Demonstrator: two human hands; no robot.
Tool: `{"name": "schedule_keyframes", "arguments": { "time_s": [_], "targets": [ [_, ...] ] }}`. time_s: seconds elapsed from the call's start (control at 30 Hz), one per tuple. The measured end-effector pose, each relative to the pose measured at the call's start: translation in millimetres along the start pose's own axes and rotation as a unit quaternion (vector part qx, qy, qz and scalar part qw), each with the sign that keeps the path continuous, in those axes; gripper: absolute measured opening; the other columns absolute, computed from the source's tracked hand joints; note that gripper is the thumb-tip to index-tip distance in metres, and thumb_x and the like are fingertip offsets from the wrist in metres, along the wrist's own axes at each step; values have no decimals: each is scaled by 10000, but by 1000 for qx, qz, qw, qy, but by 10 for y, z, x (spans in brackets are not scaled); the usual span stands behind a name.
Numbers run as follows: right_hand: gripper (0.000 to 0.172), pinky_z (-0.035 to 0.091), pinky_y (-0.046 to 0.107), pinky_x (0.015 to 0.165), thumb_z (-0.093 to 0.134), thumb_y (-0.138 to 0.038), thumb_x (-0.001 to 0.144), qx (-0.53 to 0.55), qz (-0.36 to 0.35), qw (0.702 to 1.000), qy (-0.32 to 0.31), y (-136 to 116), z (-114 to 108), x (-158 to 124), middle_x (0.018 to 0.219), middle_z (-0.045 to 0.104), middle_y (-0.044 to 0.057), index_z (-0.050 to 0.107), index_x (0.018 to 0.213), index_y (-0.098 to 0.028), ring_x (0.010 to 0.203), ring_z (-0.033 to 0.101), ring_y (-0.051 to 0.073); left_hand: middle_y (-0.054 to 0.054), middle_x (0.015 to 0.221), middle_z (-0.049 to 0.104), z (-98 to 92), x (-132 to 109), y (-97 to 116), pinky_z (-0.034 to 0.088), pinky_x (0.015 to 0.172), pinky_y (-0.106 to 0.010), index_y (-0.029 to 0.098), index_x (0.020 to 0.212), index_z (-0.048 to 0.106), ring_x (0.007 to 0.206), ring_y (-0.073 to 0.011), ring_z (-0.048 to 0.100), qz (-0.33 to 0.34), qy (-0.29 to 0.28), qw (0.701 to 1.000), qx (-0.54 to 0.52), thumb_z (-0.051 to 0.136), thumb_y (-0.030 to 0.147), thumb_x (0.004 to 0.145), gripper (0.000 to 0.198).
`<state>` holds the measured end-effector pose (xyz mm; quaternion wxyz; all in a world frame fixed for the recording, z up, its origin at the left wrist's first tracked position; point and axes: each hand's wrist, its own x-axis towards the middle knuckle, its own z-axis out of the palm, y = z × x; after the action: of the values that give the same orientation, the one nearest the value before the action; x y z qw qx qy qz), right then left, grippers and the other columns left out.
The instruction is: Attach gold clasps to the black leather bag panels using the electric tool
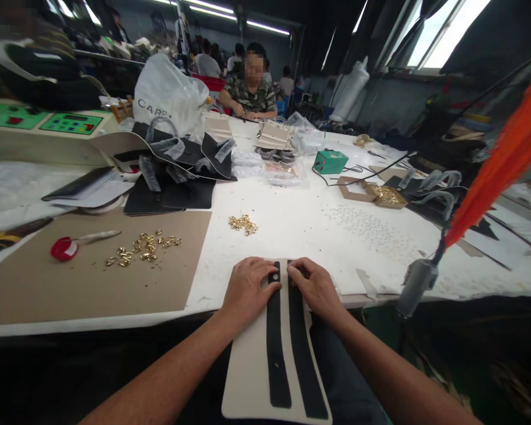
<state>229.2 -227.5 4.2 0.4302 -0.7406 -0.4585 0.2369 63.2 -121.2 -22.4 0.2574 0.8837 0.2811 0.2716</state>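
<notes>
A beige panel (248, 378) with rounded corners leans from the table's front edge down over my lap. Two black strips run along its length, a left strip (278, 354) and a right strip (304, 360). My left hand (246, 290) grips the top of the left strip between thumb and fingers, next to a small round metal fitting (275, 276). At the upper end of the right strip, my right hand (317, 288) has thumb and forefinger pinched together on it. The undersides of both hands are hidden.
Gold-coloured metal hardware lies in one pile (243, 224) ahead and another (148, 247) on brown board (84, 295). Black bag pieces (172, 198) are heaped at left. An orange tassel (500, 153) hangs at right. A co-worker (250, 91) sits across the table.
</notes>
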Motion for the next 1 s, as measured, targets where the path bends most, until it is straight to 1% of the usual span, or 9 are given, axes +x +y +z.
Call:
{"name": "schedule_keyframes", "arguments": {
  "time_s": [0.1, 0.2, 0.3, 0.4, 0.5, 0.7, 0.8, 0.9, 1.0],
  "targets": [
    [354, 525, 343, 752, 647, -543, 917, -17, 12, 985, 172, 174, -394, -360, 875, 738, 61, 715, 937, -197, 796, 674, 233, 15, 1248, 776, -1, 26, -15, 459, 1075, -501, 298, 1065, 787, 1226, -279, 631, 1, -8, 1000, 10, 831, 291, 846, 223],
    [435, 539, 373, 789, 724, -567, 849, -100, 51, 926, 361, 469, -923, -711, 998, 737, 90, 705, 1055, -184, 818, 686, 242, 13, 1247, 780, 0, 68, -56, 465, 1059, -524, 309, 1073, 800, 1223, -296, 638, 6, -21, 1000, 18, 811, 329, 860, 214],
    [669, 541, 413, 871, 754, -593, 805, -158, 91, 864, 470, 805, -1396, -869, 1240, 677, 147, 639, 1303, -162, 946, 685, 272, 21, 1245, 781, 7, 119, -104, 466, 1042, -545, 319, 1063, 806, 1229, -314, 633, 15, -31, 999, 33, 807, 374, 859, 211],
    [881, 522, 461, 939, 737, -674, 752, -188, 148, 860, 451, 1101, -1710, -800, 1333, 623, 204, 586, 1413, -110, 1053, 656, 328, 20, 1248, 780, 17, 144, -121, 457, 1051, -557, 306, 1068, 806, 1248, -321, 618, 19, -33, 998, 42, 797, 388, 869, 216],
    [787, 507, 509, 902, 676, -734, 741, -209, 226, 887, 344, 1281, -1851, -635, 1023, 722, 186, 716, 1183, -84, 943, 667, 372, 20, 1256, 778, 26, 118, -113, 459, 1051, -546, 300, 1072, 808, 1246, -316, 615, 15, -33, 999, 39, 805, 387, 865, 224],
    [561, 495, 517, 924, 744, -641, 765, -127, 209, 911, 332, 967, -1659, -456, 839, 740, 133, 745, 993, -128, 975, 687, 390, 37, 1269, 774, 60, 48, -131, 431, 1078, -555, 317, 1086, 803, 1275, -314, 599, 2, -23, 999, 26, 824, 370, 850, 243],
    [479, 556, 419, 791, 848, -574, 732, 78, 129, 943, 297, 440, -1287, -352, 861, 724, 81, 716, 936, -162, 803, 679, 263, 40, 1286, 767, 66, 38, -128, 425, 1084, -560, 310, 1121, 792, 1288, -315, 587, -3, -23, 999, 25, 831, 361, 845, 284],
    [401, 539, 329, 620, 885, -497, 736, 322, -4, 923, 211, -136, -830, -134, 856, 647, -2, 666, 897, -202, 580, 566, 125, 33, 1291, 765, 67, 41, -117, 423, 1093, -550, 298, 1123, 785, 1282, -306, 594, 0, -21, 1000, 18, 833, 349, 847, 284],
    [309, 516, 292, 576, 893, -386, 772, 366, -88, 915, 144, -530, -427, 124, 818, 617, -24, 666, 891, -212, 567, 557, 108, 30, 1273, 773, 67, 40, -111, 423, 1097, -531, 290, 1089, 782, 1271, -294, 605, 6, -10, 1000, 8, 851, 339, 834, 269]
  ]
}}
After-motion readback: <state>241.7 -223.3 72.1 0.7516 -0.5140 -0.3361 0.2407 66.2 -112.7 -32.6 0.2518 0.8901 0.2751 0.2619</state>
